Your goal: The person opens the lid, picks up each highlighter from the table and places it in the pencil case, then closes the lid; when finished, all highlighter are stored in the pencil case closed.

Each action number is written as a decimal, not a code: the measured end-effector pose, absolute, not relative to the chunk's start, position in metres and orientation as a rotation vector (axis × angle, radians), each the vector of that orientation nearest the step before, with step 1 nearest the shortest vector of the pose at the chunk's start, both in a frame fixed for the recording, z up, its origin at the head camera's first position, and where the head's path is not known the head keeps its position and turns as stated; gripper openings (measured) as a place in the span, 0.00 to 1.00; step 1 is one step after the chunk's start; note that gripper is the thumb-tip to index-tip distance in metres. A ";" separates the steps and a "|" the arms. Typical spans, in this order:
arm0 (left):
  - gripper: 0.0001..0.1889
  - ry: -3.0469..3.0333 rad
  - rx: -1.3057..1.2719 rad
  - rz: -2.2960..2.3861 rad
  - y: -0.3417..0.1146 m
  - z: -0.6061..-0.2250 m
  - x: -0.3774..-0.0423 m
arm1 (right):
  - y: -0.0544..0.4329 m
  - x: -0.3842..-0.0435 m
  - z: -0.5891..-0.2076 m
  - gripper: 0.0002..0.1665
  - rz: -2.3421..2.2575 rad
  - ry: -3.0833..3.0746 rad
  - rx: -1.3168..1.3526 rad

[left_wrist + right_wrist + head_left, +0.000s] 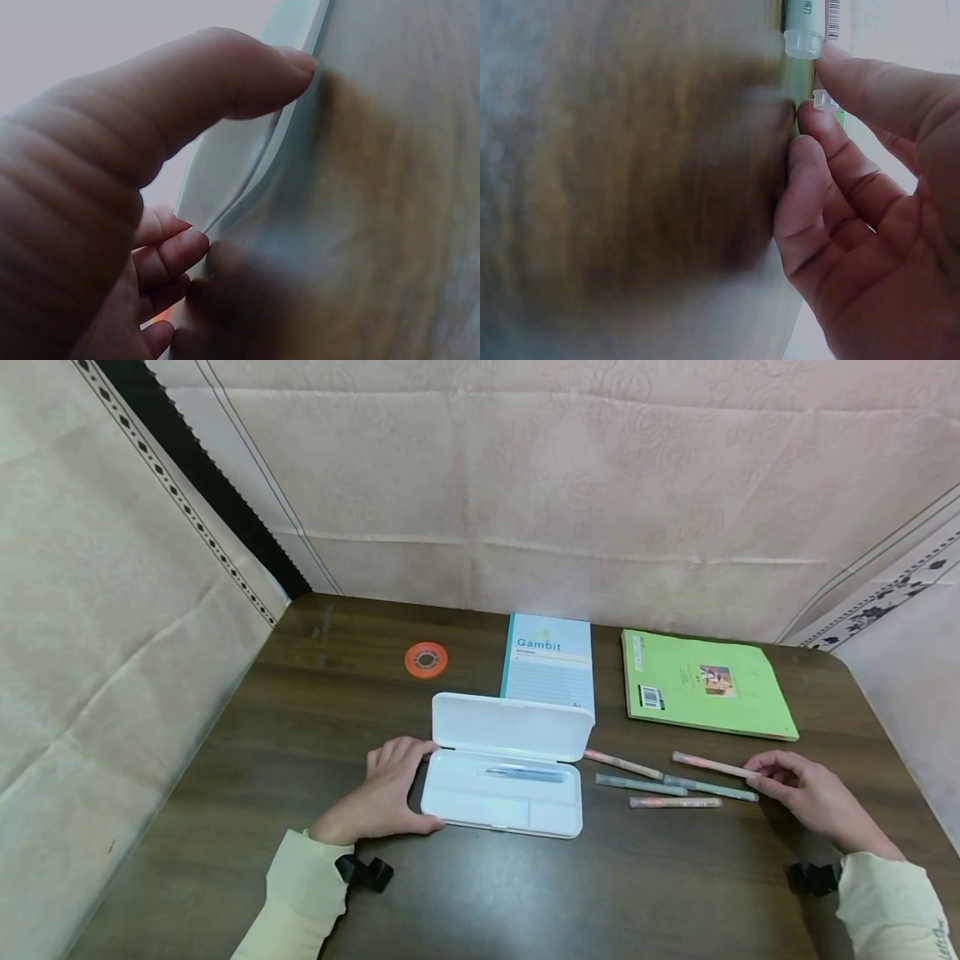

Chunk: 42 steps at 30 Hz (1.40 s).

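Note:
A white pencil case [480, 810] lies on the table with its lid [510, 727] raised at the back. Inside it rests one blue-tinted clear pen [522, 773]. My left hand [390, 789] grips the case's left end, thumb at the front corner and fingers toward the back. To the right, my right hand [806, 789] pinches the right end of a pink-patterned pen [708, 764] between thumb and fingers. Close under that hand lies a green pen [712, 788]; its clear end [804, 45] shows in the right wrist view. Another green pen [637, 785] and two pink-patterned pens [675, 802] lie nearby.
Behind the case lies a light blue notebook [551, 660], partly covered by the lid. A green book [705, 685] is at the back right. An orange tape roll [426, 660] sits at the back left. Pale cloth [525, 485] hangs behind the table.

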State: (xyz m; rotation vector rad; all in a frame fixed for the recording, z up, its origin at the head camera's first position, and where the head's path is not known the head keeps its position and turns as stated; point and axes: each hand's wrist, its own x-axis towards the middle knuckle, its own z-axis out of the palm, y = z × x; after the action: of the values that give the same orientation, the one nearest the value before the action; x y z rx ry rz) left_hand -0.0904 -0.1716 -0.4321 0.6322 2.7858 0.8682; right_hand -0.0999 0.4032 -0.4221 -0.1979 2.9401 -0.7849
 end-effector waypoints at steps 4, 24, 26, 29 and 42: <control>0.48 2.792 0.635 0.865 -0.171 -0.432 -0.090 | 0.403 -0.099 -0.424 0.09 -0.780 2.950 -0.165; 0.48 2.791 0.638 0.870 -0.172 -0.433 -0.090 | 0.402 -0.096 -0.421 0.13 -0.810 2.890 -0.112; 0.48 2.791 0.636 0.871 -0.172 -0.434 -0.089 | 0.402 -0.095 -0.421 0.13 -0.806 2.895 -0.114; 0.48 2.790 0.636 0.871 -0.172 -0.434 -0.089 | 0.401 -0.095 -0.422 0.12 -0.810 2.901 -0.114; 0.49 2.805 0.636 0.862 -0.172 -0.437 -0.090 | 0.401 -0.094 -0.416 0.14 -0.833 2.880 -0.097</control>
State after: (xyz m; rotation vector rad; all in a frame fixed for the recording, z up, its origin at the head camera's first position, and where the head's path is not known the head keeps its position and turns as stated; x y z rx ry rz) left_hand -0.0899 -0.1719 -0.4366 0.6357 2.8053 0.8619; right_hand -0.0940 0.4014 -0.4159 -0.0973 2.8800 -0.8325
